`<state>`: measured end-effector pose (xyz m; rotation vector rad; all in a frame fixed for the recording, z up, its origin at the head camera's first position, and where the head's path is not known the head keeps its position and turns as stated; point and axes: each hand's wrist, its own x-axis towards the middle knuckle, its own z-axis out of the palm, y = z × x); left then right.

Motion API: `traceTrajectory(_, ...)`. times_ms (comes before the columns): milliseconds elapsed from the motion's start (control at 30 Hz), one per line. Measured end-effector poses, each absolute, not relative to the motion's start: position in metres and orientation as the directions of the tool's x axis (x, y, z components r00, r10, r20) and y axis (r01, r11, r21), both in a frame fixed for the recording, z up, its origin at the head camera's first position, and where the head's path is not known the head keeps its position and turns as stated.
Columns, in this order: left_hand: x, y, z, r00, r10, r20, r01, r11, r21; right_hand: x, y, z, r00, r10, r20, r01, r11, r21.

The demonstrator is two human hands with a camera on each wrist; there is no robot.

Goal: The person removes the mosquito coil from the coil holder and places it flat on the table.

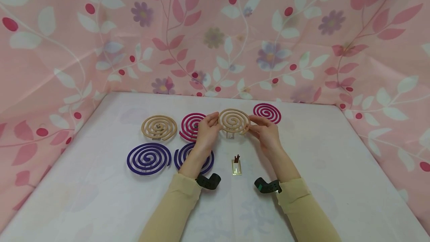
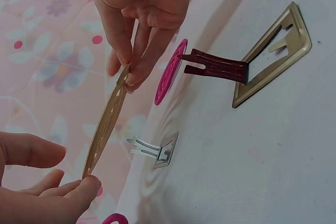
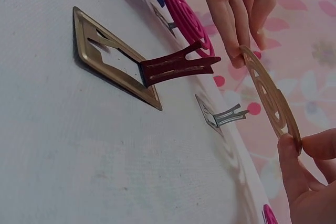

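Observation:
Both hands hold a tan mosquito coil (image 1: pixel 232 120) level above the table, over a small silver coil stand (image 1: pixel 230 136). My left hand (image 1: pixel 208 130) has its fingertips on the coil's left rim, one finger held off it in the left wrist view. My right hand (image 1: pixel 267 133) pinches the right rim between thumb and fingers (image 3: pixel 294 166). The silver stand's forked prong (image 3: pixel 231 115) rises below the coil, apart from it. Nearer the body stands a gold coil stand (image 1: pixel 236 169) with a dark red upright prong (image 2: pixel 218 66).
Left lie another tan coil (image 1: pixel 159 127), a magenta coil (image 1: pixel 191 127) and two dark blue coils (image 1: pixel 149 158), the second partly behind the left arm, on stands. A magenta coil (image 1: pixel 267 113) lies behind the right hand. Floral cloth (image 1: pixel 215 36) walls the white table (image 1: pixel 100 197).

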<state>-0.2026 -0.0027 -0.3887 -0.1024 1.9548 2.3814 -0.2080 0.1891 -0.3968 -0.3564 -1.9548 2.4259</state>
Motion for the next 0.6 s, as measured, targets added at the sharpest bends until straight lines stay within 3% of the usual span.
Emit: traceTrajectory(600,-0.2,0.003,-0.387,-0.993,-0.029,-0.114,-0.102,-0.27,0.958,-0.211,0.203,-0.391,-0.983,0.105,-0.153,0.119,-0.278,-0.953)
